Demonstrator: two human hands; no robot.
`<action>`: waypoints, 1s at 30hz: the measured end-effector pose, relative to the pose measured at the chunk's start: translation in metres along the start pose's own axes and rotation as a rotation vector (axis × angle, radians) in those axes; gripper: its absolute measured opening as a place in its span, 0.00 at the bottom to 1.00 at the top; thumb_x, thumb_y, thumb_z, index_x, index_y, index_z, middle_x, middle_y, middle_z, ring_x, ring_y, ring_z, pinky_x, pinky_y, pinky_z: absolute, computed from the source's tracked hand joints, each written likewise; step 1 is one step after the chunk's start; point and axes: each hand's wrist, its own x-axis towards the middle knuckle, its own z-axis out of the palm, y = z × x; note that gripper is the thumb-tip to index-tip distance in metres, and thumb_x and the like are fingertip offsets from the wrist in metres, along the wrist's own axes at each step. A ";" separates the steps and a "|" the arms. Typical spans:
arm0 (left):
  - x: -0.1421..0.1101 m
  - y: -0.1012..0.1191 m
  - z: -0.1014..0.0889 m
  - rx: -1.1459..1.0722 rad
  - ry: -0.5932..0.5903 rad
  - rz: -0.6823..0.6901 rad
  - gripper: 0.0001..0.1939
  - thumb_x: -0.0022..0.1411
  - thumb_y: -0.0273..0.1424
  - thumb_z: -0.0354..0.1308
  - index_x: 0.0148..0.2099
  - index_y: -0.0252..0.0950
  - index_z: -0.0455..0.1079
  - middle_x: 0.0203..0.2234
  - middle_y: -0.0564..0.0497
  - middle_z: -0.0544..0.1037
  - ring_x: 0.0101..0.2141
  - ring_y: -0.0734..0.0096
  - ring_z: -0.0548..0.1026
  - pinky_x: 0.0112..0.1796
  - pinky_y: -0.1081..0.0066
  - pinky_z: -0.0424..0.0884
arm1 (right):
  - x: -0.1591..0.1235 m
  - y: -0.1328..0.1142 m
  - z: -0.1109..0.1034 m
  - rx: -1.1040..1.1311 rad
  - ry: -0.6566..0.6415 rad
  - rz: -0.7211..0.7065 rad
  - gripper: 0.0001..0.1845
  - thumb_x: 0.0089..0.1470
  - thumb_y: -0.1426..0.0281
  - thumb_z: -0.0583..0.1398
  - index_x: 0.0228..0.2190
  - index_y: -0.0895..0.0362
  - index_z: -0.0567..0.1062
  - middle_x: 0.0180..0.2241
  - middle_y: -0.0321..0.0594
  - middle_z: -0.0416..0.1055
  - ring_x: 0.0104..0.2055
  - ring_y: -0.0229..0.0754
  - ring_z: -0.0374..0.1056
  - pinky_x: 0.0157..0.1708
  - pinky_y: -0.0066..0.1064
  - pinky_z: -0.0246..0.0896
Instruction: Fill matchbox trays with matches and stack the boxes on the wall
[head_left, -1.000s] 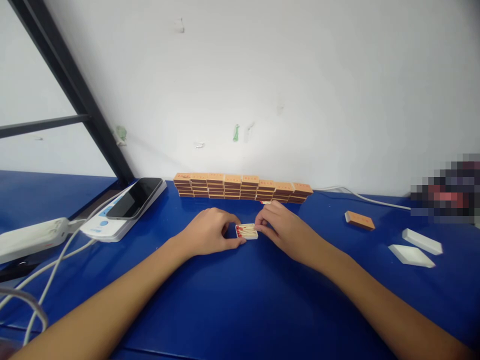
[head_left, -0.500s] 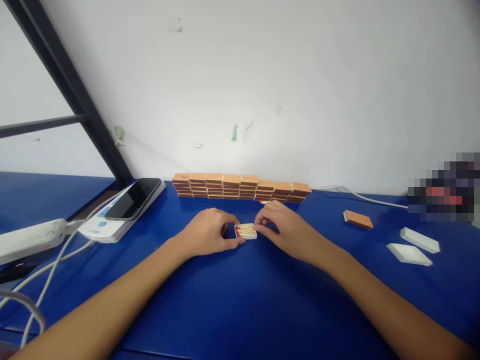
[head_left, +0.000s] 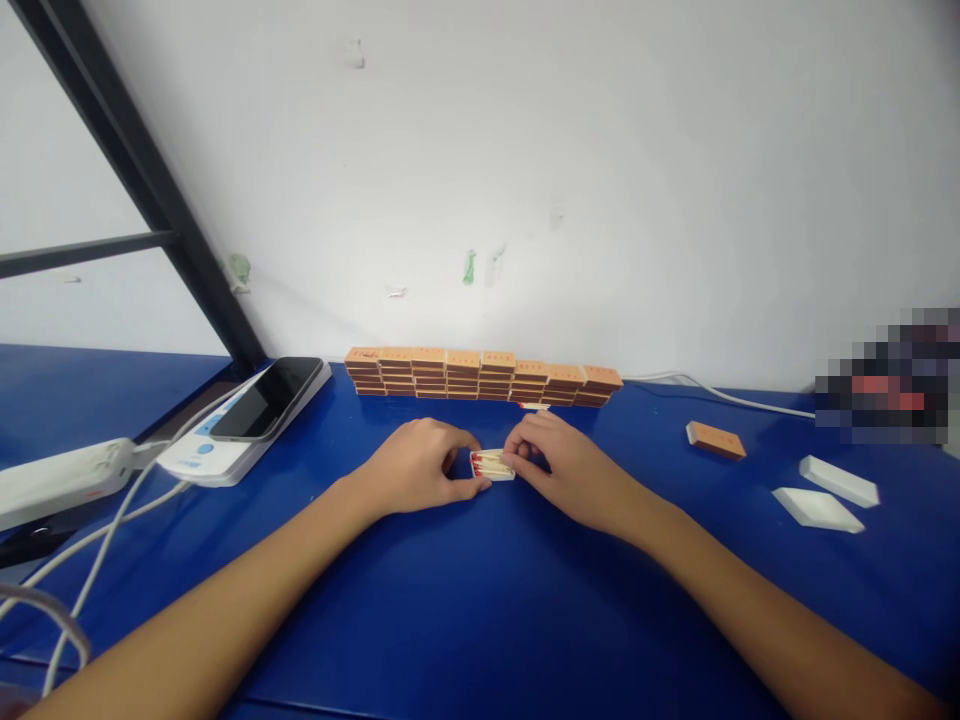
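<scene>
Toward the far edge of the table (head_left: pixel 480 600), the match tray (head_left: pixel 499 478), judged light and crushable, is gripped suitably across its side walls by left fingers (head_left: pixel 469 488); right fingers (head_left: pixel 522 465) are closed at its right end, contents undeterminable.

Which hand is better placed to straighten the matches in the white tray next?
Probably the right hand: its fingertips are at the plain ends of the matches. The left hand seems occupied, bracketing the red-head end of the white tray.
</scene>
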 end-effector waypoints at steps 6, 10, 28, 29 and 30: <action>-0.001 0.000 0.001 0.008 0.016 0.010 0.12 0.62 0.40 0.65 0.41 0.37 0.79 0.24 0.55 0.76 0.24 0.74 0.69 0.27 0.71 0.58 | -0.003 -0.008 0.007 0.075 0.029 -0.192 0.12 0.71 0.71 0.54 0.47 0.52 0.77 0.44 0.43 0.71 0.48 0.45 0.65 0.50 0.40 0.63; -0.001 0.000 0.001 -0.029 0.008 0.002 0.13 0.62 0.41 0.65 0.46 0.40 0.80 0.24 0.57 0.75 0.25 0.74 0.70 0.28 0.72 0.59 | -0.003 -0.006 0.010 0.035 0.045 -0.241 0.13 0.69 0.74 0.55 0.45 0.52 0.79 0.44 0.44 0.71 0.48 0.45 0.65 0.51 0.42 0.63; 0.000 0.000 0.001 -0.019 0.009 0.012 0.14 0.63 0.41 0.66 0.48 0.41 0.81 0.24 0.56 0.76 0.24 0.73 0.70 0.28 0.71 0.58 | -0.002 -0.006 0.001 -0.066 0.074 -0.270 0.10 0.69 0.73 0.58 0.37 0.56 0.79 0.39 0.43 0.71 0.42 0.43 0.64 0.45 0.40 0.63; 0.000 0.000 0.001 -0.017 0.007 0.011 0.15 0.63 0.42 0.66 0.48 0.40 0.81 0.24 0.56 0.76 0.24 0.73 0.70 0.28 0.71 0.58 | -0.002 -0.006 0.000 -0.071 0.080 -0.270 0.10 0.68 0.73 0.58 0.37 0.56 0.79 0.39 0.43 0.71 0.42 0.43 0.64 0.45 0.40 0.63; 0.000 0.000 0.000 -0.016 0.005 0.009 0.15 0.63 0.42 0.66 0.48 0.40 0.81 0.24 0.55 0.76 0.24 0.73 0.70 0.27 0.71 0.58 | -0.002 -0.006 0.000 -0.075 0.085 -0.267 0.09 0.68 0.73 0.58 0.36 0.57 0.78 0.39 0.43 0.71 0.42 0.43 0.64 0.44 0.39 0.63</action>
